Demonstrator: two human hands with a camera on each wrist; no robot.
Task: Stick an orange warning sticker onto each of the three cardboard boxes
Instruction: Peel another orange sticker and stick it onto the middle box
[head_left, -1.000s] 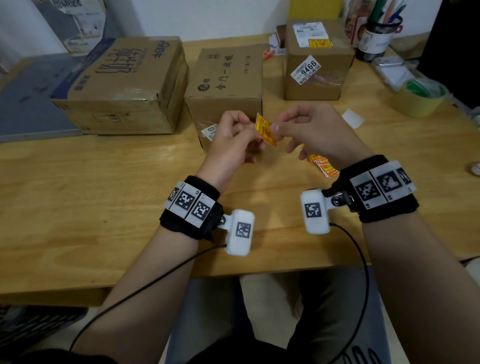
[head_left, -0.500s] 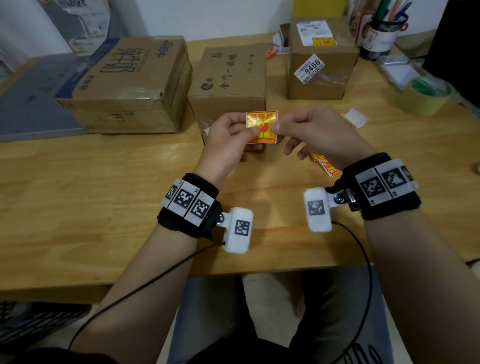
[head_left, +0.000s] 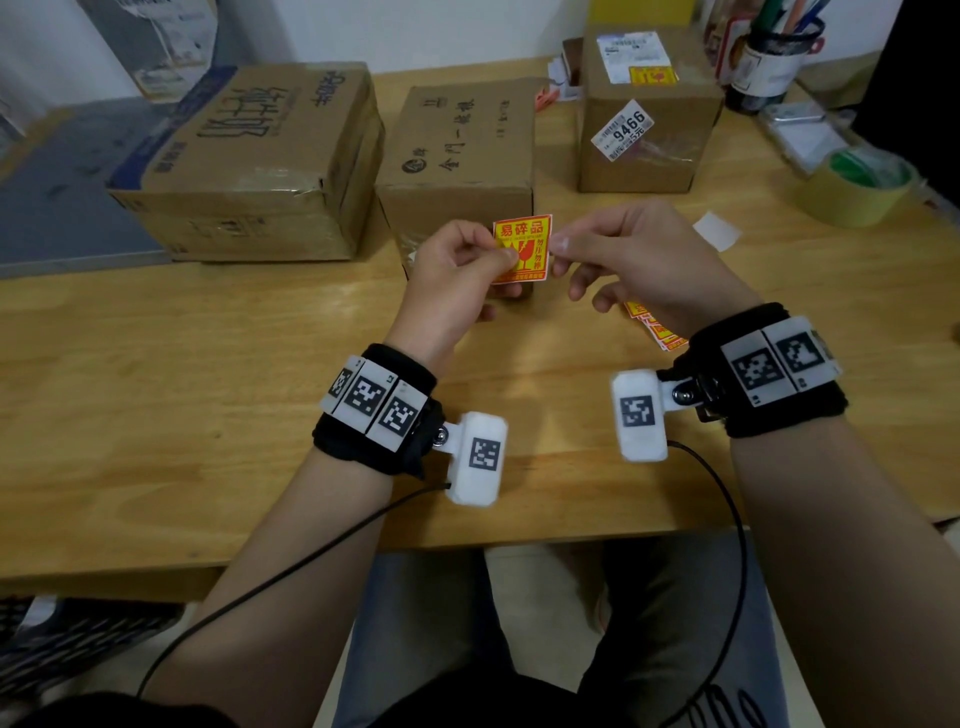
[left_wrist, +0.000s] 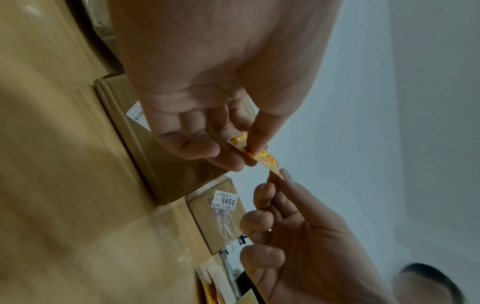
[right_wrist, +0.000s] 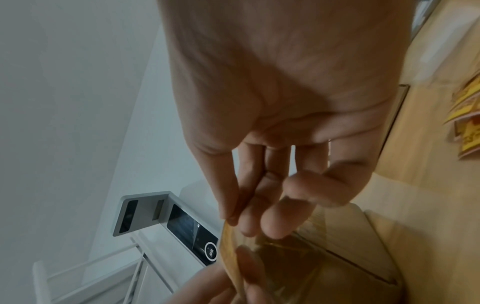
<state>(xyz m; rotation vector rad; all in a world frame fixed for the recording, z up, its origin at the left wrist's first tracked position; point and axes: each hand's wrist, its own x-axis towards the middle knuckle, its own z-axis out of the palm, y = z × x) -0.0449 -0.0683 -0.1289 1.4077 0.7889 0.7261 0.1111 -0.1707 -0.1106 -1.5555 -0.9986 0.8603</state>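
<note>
Since a second ago we turned the sticker (head_left: 522, 249) face-up; left hand (head_left: 457, 270) and right hand (head_left: 639, 260) pinch its opposite edges, middle box (head_left: 462, 156) just beyond.

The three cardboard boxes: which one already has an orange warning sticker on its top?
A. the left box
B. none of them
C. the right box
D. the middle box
C: the right box carries an orange sticker on its top beside the white label, while the left box and the middle box show none.
</note>
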